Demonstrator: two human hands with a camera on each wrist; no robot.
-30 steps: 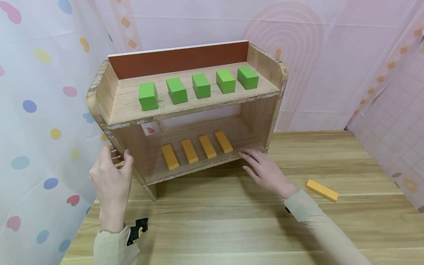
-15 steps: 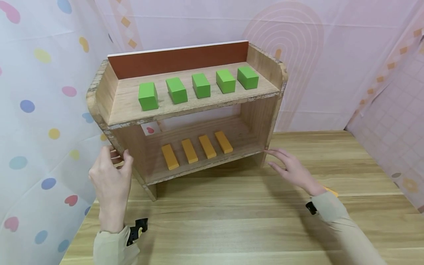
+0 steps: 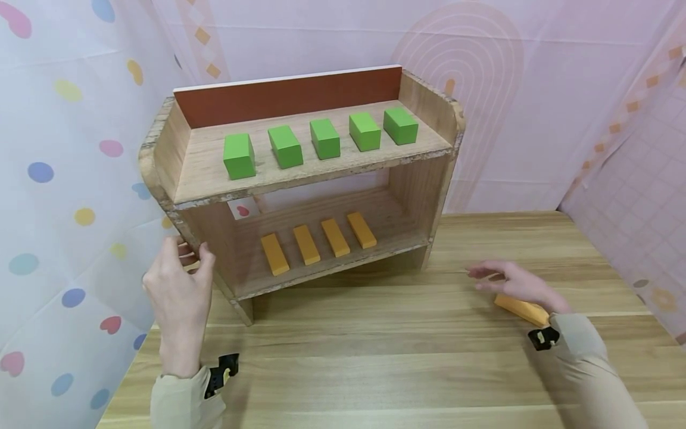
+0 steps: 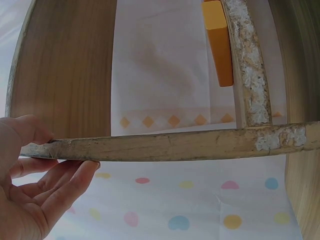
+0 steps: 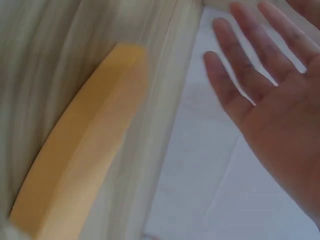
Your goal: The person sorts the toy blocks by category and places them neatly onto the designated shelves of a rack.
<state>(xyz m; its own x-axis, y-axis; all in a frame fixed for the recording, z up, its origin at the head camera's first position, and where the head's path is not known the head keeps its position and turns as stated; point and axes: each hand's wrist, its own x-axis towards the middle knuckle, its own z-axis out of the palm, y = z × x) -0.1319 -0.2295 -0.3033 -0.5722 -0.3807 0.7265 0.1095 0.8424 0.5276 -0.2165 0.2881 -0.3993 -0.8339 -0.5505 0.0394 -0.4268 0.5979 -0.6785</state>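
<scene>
My left hand (image 3: 182, 292) pinches the front edge of the left side panel of a wooden shelf (image 3: 316, 173); in the left wrist view the thumb (image 4: 32, 129) lies on one face and the fingers (image 4: 70, 187) on the other. Over the table at right, my right hand (image 3: 517, 283) hovers by a loose orange block (image 3: 522, 310), partly covering it in the head view. The right wrist view has that hand with fingers extended and nothing in them, apart from the orange block (image 5: 80, 145). Several orange blocks (image 3: 305, 244) lie in a row on the lower shelf board.
Several green blocks (image 3: 325, 138) stand in a row on the upper board, before a reddish-brown back strip (image 3: 289, 97). The shelf stands at an angle on a wood-grain table (image 3: 343, 369). Patterned cloth (image 3: 80, 196) hangs on the left, behind and on the right.
My right hand has left the shelf's lower front edge and moved right, to over the loose orange block. The left hand keeps its hold; shelf and blocks stay put.
</scene>
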